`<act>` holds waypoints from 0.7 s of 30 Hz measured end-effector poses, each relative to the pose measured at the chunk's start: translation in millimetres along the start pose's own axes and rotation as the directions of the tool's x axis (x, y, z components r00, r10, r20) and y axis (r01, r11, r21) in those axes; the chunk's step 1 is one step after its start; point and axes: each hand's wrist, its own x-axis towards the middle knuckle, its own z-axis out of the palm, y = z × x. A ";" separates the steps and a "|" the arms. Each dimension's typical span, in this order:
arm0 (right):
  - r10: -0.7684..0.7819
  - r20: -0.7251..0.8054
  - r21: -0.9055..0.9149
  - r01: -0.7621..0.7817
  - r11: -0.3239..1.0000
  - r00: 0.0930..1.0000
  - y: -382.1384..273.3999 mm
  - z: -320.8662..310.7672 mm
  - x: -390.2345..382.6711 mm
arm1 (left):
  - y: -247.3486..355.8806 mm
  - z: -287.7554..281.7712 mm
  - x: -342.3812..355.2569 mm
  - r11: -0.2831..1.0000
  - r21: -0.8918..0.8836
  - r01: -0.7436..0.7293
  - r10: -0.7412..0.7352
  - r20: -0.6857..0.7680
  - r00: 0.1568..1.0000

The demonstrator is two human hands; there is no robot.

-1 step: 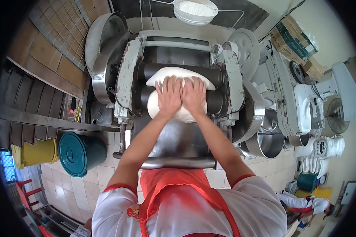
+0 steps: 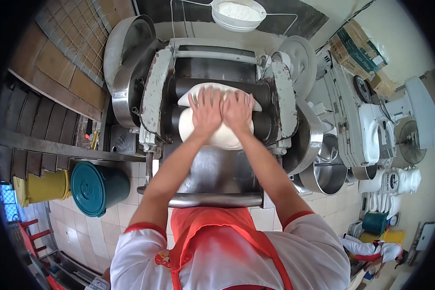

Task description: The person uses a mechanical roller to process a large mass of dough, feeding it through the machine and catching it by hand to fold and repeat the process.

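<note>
1. Dough [image 2: 222,140]: a pale, smooth mass lying across two dark parallel rollers. Its rear part shows over the rear roller [image 2: 262,90], its front part over the front roller [image 2: 263,124]; whether the two parts join is hidden beneath the hands.

2. Left hand [image 2: 207,113]: laid palm down on the dough, left of its middle. The fingers are extended and slightly spread, pointing away from the body, and close around nothing.

3. Right hand [image 2: 237,113]: also palm down on the dough, just beside the left hand, with fingers likewise extended and unclosed.

4. Side housings: a chipped, pale left housing [image 2: 155,92] and right housing [image 2: 286,99] flank the rollers, with the dough between them.

5. Metal plate [image 2: 212,169]: a dark, shiny surface on the person's side of the rollers, bordered by a round bar [image 2: 217,200] near the red apron [image 2: 212,220].

6. Surroundings: a white bowl [image 2: 239,24] of white powder stands beyond the rollers; a green lidded bin [image 2: 88,188] and a yellow bin [image 2: 41,187] stand at left.
</note>
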 end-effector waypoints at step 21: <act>0.313 0.905 0.084 -0.601 -0.795 -0.287 64.7 88.6 -243.5 | -80.8 55.6 -199.5 -0.876 0.025 0.482 -0.244 0.839 -0.486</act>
